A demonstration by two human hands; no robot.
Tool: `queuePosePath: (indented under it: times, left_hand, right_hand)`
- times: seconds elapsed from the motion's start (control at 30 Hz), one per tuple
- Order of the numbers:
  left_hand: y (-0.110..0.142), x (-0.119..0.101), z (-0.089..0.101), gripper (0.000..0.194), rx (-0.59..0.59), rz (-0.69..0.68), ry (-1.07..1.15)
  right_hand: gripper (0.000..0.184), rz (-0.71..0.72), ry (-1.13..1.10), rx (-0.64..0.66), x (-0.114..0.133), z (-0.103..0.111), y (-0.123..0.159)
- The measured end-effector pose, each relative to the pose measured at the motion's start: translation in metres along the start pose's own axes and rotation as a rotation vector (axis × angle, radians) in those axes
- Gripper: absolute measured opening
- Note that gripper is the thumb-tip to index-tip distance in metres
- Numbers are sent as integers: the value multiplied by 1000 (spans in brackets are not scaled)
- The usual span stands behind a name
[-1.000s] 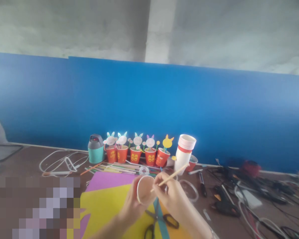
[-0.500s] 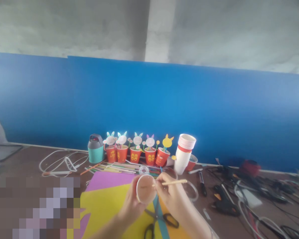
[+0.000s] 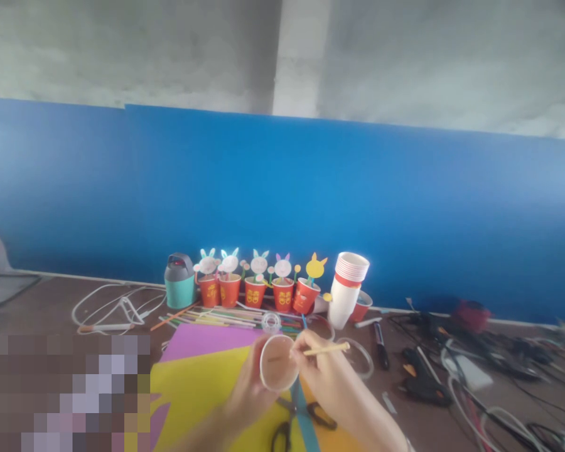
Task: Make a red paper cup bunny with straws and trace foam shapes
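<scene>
My left hand [image 3: 253, 380] is wrapped round a paper cup [image 3: 279, 370], its open mouth tilted toward me. A dark slit or mark shows on the cup's inside bottom. In my right hand [image 3: 313, 361], a thin tan stick [image 3: 327, 349] is pinched between thumb and fingers, with one end pointing right. The right fingertips are at the cup's right rim; whether the stick's other end touches the cup is hidden. Under my hands lie black-handled scissors [image 3: 289, 417] on yellow paper [image 3: 202, 395], beside a teal strip [image 3: 306, 427] and orange paper [image 3: 334, 436].
Red cups [image 3: 255, 295] with paper animal heads line the back, beside a teal bottle [image 3: 179, 290] and stacked white cups [image 3: 346, 295]. Coloured sticks [image 3: 226, 316], purple paper [image 3: 207, 342] and a tape roll [image 3: 271, 322] lie before them. A glue gun [image 3: 424, 380], marker [image 3: 380, 345] and cables are right.
The cup and both hands have shifted slightly down and right in view. The stick has tilted a little, and both grips stay the same.
</scene>
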State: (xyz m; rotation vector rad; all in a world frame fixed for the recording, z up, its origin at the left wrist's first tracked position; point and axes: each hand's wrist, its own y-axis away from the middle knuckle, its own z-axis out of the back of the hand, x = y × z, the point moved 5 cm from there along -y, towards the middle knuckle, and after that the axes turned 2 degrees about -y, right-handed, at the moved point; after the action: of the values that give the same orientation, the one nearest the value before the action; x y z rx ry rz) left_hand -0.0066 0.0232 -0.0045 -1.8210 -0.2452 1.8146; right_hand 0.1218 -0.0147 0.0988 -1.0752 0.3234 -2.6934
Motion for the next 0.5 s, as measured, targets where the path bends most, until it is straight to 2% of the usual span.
queuePosePath:
  times: [0.13, 0.33, 0.5]
  left_hand:
    - [2, 9, -3, 51, 59, 28, 83]
    - [4, 16, -1, 50, -13, -8, 45]
    - [4, 14, -3, 49, -38, -11, 77]
  right_hand:
    - [16, -13, -4, 6, 0, -6, -1]
    - [23, 55, 35, -13, 5, -19, -4]
    - [26, 89, 73, 27, 12, -18, -3]
